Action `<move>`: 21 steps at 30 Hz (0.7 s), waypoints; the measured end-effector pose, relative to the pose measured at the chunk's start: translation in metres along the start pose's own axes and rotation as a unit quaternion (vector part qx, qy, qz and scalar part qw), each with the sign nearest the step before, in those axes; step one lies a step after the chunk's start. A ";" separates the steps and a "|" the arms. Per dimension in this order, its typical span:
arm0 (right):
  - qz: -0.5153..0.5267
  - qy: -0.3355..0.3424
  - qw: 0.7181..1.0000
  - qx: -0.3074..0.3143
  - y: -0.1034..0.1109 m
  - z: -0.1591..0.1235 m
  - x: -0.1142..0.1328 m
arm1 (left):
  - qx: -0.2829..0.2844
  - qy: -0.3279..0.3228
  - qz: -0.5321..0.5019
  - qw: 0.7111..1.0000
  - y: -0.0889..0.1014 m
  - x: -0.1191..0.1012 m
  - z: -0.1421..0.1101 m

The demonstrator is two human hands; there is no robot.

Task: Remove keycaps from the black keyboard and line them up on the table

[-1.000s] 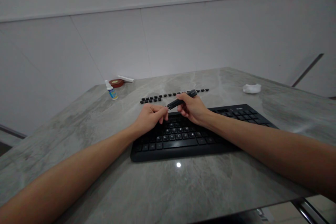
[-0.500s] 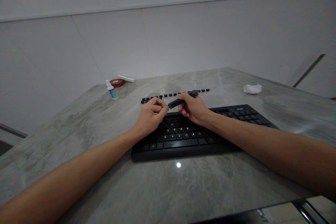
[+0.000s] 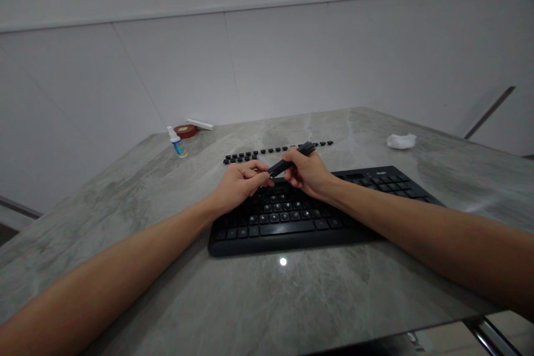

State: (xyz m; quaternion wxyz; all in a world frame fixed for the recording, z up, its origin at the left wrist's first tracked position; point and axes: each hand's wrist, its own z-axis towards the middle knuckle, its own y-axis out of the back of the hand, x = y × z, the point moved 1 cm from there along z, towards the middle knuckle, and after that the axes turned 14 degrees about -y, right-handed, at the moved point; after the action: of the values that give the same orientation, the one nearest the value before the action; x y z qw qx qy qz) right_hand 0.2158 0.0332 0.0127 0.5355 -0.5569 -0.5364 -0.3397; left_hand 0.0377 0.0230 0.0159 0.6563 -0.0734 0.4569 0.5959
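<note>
A black keyboard (image 3: 287, 228) lies on the table, and several keys in its middle are bare of caps, showing pale round spots. Over its back edge, my right hand (image 3: 306, 169) grips a black pen-shaped tool (image 3: 280, 168), slanted down to the left. My left hand (image 3: 246, 181) is closed, thumb and fingers pinched together at the tool's lower tip. Whatever small thing sits between those fingertips is too hidden to name. Behind both hands, loose black keycaps (image 3: 270, 150) stand in a long row, with a shorter row (image 3: 240, 160) in front at its left.
A small white-topped spray bottle (image 3: 179, 143) stands at the back left, near a reddish-brown case (image 3: 186, 131) and a white flat bar (image 3: 201, 124). A crumpled white tissue (image 3: 401, 141) lies at the right. The grey marble-patterned table (image 3: 167, 300) meets a wall behind.
My left hand has shifted slightly right and its fingers have straightened a little, still at the tool's tip. The right hand and tool have barely moved.
</note>
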 end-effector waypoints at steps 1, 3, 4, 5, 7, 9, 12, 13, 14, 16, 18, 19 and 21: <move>-0.003 0.002 1.000 -0.002 0.000 0.000 0.000 | 0.001 0.000 0.001 1.000 0.000 0.001 0.000; -0.007 0.008 1.000 -0.004 -0.001 0.000 -0.001 | 0.003 -0.004 0.002 1.000 -0.001 0.002 0.000; -0.009 0.011 1.000 -0.005 -0.001 0.001 -0.002 | 0.004 -0.006 0.002 1.000 -0.001 0.002 0.000; -0.010 0.015 1.000 -0.009 -0.001 0.001 -0.002 | 0.003 -0.007 0.004 1.000 -0.001 0.002 0.000; -0.014 0.019 1.000 -0.019 -0.001 0.001 -0.003 | 0.000 -0.006 0.016 1.000 -0.002 0.002 0.000; -0.021 0.022 0.999 -0.027 -0.002 0.001 -0.002 | 0.000 -0.004 0.031 1.000 -0.003 0.001 0.001; -0.026 0.019 0.999 -0.030 -0.003 0.000 -0.001 | 0.003 -0.008 0.052 0.999 -0.004 -0.001 0.001; -0.025 0.015 0.999 -0.031 -0.004 -0.001 -0.001 | 0.002 -0.012 0.061 0.998 -0.004 -0.002 0.001; -0.022 0.010 0.999 -0.032 -0.004 -0.001 0.000 | 0.001 -0.017 0.071 0.997 -0.004 -0.003 0.001; -0.016 -0.003 0.999 -0.038 -0.003 0.000 0.000 | -0.002 -0.031 0.087 0.996 -0.005 -0.004 0.000; -0.008 -0.015 0.999 -0.039 -0.002 0.001 0.000 | -0.007 -0.045 0.102 0.994 -0.005 -0.005 -0.001; -0.004 -0.018 0.999 -0.036 -0.002 0.002 0.000 | -0.009 -0.050 0.111 0.993 -0.006 -0.006 -0.001; 0.004 -0.021 0.999 -0.033 -0.001 0.003 0.000 | -0.012 -0.058 0.131 0.990 -0.007 -0.006 -0.002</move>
State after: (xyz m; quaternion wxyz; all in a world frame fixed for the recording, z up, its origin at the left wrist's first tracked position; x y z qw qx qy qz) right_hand 0.2141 0.0356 0.0127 0.5071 -0.5832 -0.5338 -0.3431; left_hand 0.0433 0.0153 0.0162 0.5969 0.0136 0.4166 0.6855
